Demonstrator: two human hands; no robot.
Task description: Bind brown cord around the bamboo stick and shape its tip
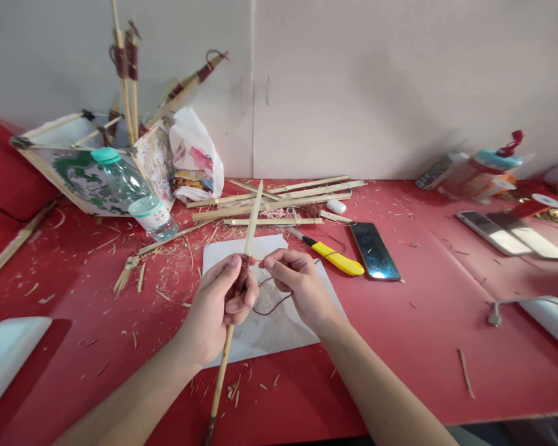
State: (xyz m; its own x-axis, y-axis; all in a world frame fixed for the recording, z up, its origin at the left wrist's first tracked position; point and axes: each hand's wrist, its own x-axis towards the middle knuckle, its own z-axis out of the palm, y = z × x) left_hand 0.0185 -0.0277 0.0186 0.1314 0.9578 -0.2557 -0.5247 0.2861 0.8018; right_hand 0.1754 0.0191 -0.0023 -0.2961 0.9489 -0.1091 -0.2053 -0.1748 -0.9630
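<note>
My left hand [225, 300] is closed around a slim bamboo stick [253, 223] with a pointed upper end, held tilted over a white sheet of paper [270, 337]. Dark brown cord [242, 272] is wound about the stick where my fingers grip it. Just to the right, my right hand [297, 282] pinches the cord close to the wrapping, thumb against forefinger. A loose length of cord [274, 308] loops below the fingers. More brown wrapping [210, 427] shows near the stick's lower end.
Bamboo strips [279, 201] and shavings lie behind the paper. A yellow utility knife [337, 257] rests by a dark phone [375, 251]. At left stand a water bottle [142, 195], a plastic bag [198, 155] and a dragon-patterned box [81, 179] holding wrapped sticks. Two phones [493, 232] lie right.
</note>
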